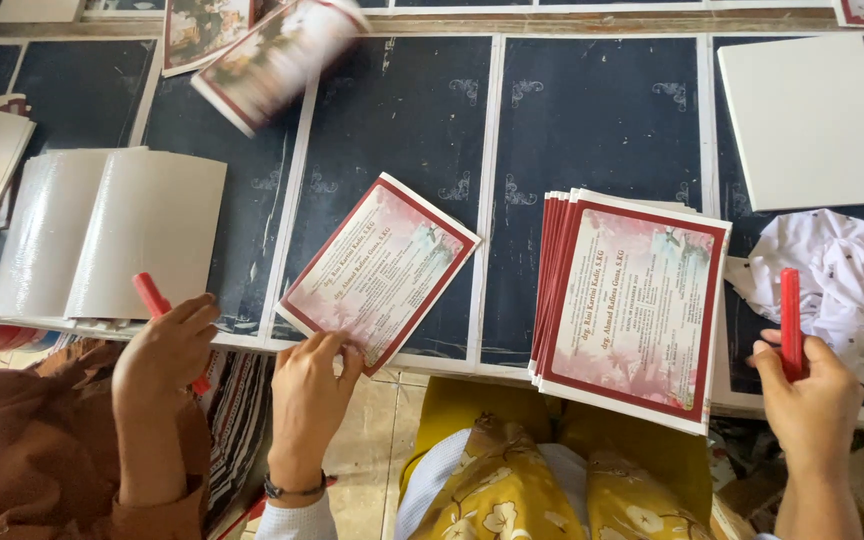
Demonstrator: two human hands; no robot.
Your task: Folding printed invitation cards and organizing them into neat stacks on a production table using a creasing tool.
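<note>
Head view, looking down over a counter (pixel 592 110) covered with dark blue printed sheets. The person's left hand (pixel 310 385) sits at about 7 o'clock, fingertips pressing the near corner of a single red-bordered pink card (pixel 380 268); the card lies tilted, apart from the rest, likely pinned so it does not slide. Grip here is flat and released, touching but not clasping. The right hand (pixel 812 395) at 4 o'clock has its grip clenched on a red stick-shaped tool (pixel 790 322), held upright and clear of the paper. Between the two hands, at 5 o'clock, a fanned stack of matching cards (pixel 632 305) hangs slightly over the near counter edge, probably for easy picking. Just beside the right hand lies a crumpled white cloth (pixel 842 280), and above it, at 2 o'clock, a blank white board (pixel 812 120). At 8 o'clock a co-worker's hand (pixel 164 350) in a brown sleeve holds a second red stick (pixel 152 297), next to glossy white sheets (pixel 112 235). At 11 o'clock a blurred card (pixel 277 55) appears to be in mid-air.
</note>
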